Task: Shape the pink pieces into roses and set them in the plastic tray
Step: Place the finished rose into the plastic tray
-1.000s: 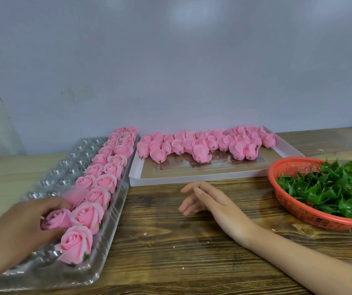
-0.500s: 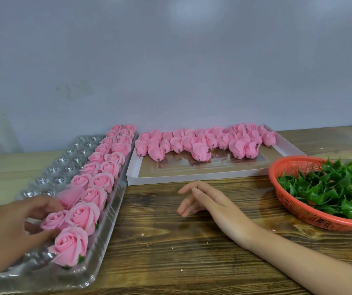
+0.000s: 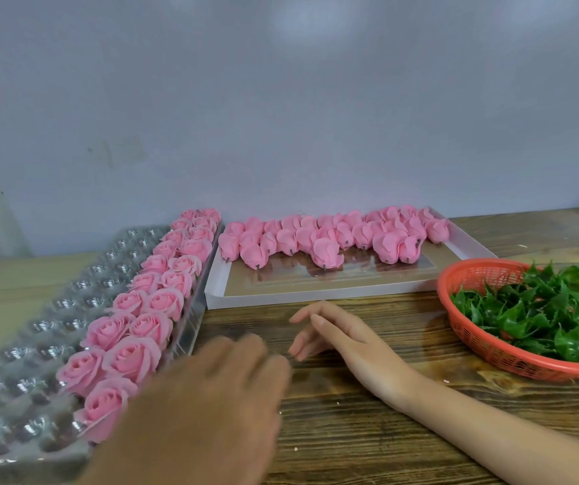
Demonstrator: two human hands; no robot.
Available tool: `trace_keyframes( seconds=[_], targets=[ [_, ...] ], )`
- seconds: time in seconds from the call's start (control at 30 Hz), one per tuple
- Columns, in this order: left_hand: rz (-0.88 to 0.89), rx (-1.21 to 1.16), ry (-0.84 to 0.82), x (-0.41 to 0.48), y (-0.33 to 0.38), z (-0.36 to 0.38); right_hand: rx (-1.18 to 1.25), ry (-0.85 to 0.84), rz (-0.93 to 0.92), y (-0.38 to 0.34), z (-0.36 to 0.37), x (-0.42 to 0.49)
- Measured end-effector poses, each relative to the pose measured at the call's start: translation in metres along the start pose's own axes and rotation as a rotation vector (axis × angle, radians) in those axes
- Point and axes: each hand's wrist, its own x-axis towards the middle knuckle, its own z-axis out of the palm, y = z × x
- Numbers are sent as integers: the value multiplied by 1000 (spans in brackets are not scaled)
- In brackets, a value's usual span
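Roses (image 3: pixel 130 358), pink and fully shaped, lined up in two rows down the right side of the clear plastic tray (image 3: pixel 18 379), from near edge to far edge, each touching its neighbours. Shiny round cups across the rest of that tray.

Left hand (image 3: pixel 218 390) low over the desk (image 3: pixel 368 432), just beside the tray's near right edge. Palm down, fingers loosely stretched forward, all of it blurred, nothing visible in its grasp.

Right hand (image 3: pixel 344 337) resting on the wood close by, fingers relaxed and slightly parted, released, holding nothing. Forearm lying across the desk toward the near right corner. Fingertips of the two hands near one another; touching or apart, impossible to tell through the blur.

Behind them, a shallow white box (image 3: pixel 316 292) against the wall (image 3: pixel 281 117), unshaped pink pieces (image 3: pixel 326 239) heaped along its far side, short dark stems poking toward the front.

Over on the right, a red plastic basket (image 3: pixel 512 358) full of green leaves (image 3: pixel 540 309), well apart from the roses.
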Motion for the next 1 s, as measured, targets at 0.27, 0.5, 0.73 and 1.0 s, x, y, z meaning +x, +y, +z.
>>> trace_keyframes(
  seconds=[0.27,0.5,0.73,1.0],
  targets=[
    [25,92,-20,58,12,90,-11,113,-18,-2,0,-1],
    [-29,-117,70,71,-3,114,-74,148,-20,-5,0,-1],
    [-8,-158,42,71,-5,114,-215,241,-61,-16,0,-3],
    [-13,-166,-5,71,-7,113,-806,431,30,-69,-96,51]
  ],
)
